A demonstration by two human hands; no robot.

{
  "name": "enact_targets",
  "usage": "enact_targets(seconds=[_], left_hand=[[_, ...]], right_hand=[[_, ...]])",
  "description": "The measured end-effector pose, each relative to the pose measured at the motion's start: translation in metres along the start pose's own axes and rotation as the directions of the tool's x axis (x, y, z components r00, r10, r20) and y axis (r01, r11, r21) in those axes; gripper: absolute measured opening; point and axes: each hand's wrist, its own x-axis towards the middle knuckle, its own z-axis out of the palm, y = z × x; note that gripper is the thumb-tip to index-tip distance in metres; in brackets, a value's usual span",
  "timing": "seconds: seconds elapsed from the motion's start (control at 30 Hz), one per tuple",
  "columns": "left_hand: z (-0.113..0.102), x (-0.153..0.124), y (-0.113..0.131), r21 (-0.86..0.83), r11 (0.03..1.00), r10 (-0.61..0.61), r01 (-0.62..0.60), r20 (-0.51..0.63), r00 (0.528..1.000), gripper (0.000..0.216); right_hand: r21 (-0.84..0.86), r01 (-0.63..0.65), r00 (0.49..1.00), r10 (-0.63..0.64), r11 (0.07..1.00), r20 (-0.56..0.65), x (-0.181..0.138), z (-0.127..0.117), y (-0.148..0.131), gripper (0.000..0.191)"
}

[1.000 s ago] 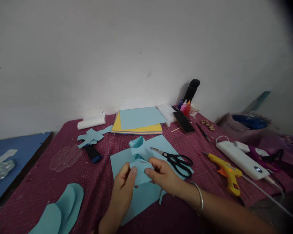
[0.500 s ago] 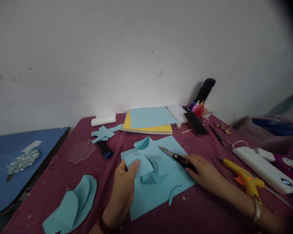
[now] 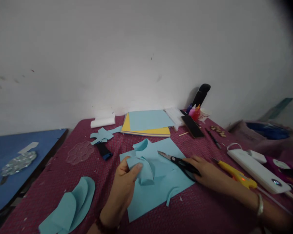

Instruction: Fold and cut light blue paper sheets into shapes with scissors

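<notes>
My left hand [image 3: 123,180] pinches a curved piece of light blue paper [image 3: 144,172] between thumb and fingers, above a larger light blue sheet [image 3: 146,201]. Black-handled scissors [image 3: 174,159] lie low over that sheet, blades pointing up and left. My right hand [image 3: 200,170] has its fingers around their handles. Behind the held piece, another curled blue paper piece [image 3: 141,145] rests on the sheet. A thin curled paper strip [image 3: 171,194] lies near the sheet's right edge. Several rounded blue cut-outs [image 3: 68,208] overlap at the lower left of the table.
A yellow glue gun [image 3: 236,174] and a white power strip [image 3: 258,172] lie at the right. Behind are a paper stack [image 3: 146,131], a phone [image 3: 192,126] and small bottles [image 3: 196,113]. Blue paper scraps [image 3: 101,136] and a black band [image 3: 104,151] lie at the left.
The paper in my left hand has turned and curls downward more. The scissors' handles have spread apart under my right hand, which has shifted slightly right. The view has tilted a little.
</notes>
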Motion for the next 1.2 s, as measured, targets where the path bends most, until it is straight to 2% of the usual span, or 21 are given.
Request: enact_targets(seconds=[0.13, 0.23, 0.3, 0.37, 0.43, 0.5, 0.67, 0.8, 1.03, 1.2], left_hand=[[0.000, -0.003, -0.002, 0.038, 0.999, 0.000, -0.001, 0.019, 1.000, 0.019], [0.000, -0.005, -0.004, 0.032, 0.999, -0.031, 0.030, 0.038, 0.999, 0.019], [-0.001, -0.006, -0.004, 0.015, 0.998, -0.058, 0.057, 0.050, 0.997, 0.018], [0.000, -0.006, -0.004, -0.012, 0.996, -0.085, 0.086, 0.052, 0.995, 0.017], [0.001, -0.007, -0.004, -0.041, 0.993, -0.113, 0.115, 0.048, 0.992, 0.017], [0.003, -0.008, -0.002, -0.072, 0.987, -0.141, 0.144, 0.043, 0.989, 0.018], [0.007, -0.010, -0.001, -0.108, 0.975, -0.193, 0.196, 0.041, 0.980, 0.018], [0.007, -0.011, 0.000, -0.057, 0.979, -0.195, 0.197, 0.026, 0.980, 0.021], [0.006, -0.014, -0.001, 0.023, 0.985, -0.172, 0.173, -0.021, 0.985, 0.020], [0.007, -0.014, -0.003, 0.068, 0.981, -0.177, 0.181, -0.056, 0.983, 0.021]], right_hand=[[0.099, -0.002, 1.000, 0.001, 0.995, 0.013, 0.004, -0.007, 0.006, 0.063], [0.287, -0.021, 0.997, -0.003, 0.958, 0.084, 0.002, -0.015, 0.010, 0.067], [0.420, -0.054, 0.993, 0.004, 0.906, 0.119, -0.004, -0.022, 0.008, 0.062], [0.526, -0.084, 0.992, 0.023, 0.846, 0.122, -0.012, -0.027, 0.001, 0.060], [0.603, -0.083, 0.993, 0.012, 0.793, 0.120, -0.020, -0.031, -0.011, 0.070], [0.665, -0.042, 0.990, -0.060, 0.745, 0.131, -0.026, -0.031, -0.029, 0.081], [0.796, -0.024, 0.966, -0.191, 0.605, 0.175, -0.021, -0.012, -0.084, 0.084], [0.898, 0.005, 0.967, -0.230, 0.440, 0.108, -0.006, 0.012, -0.111, 0.084], [0.937, -0.012, 0.955, -0.274, 0.350, 0.114, -0.001, 0.034, -0.108, 0.082], [0.941, 0.012, 0.967, -0.243, 0.338, 0.075, -0.003, 0.040, -0.105, 0.080]])
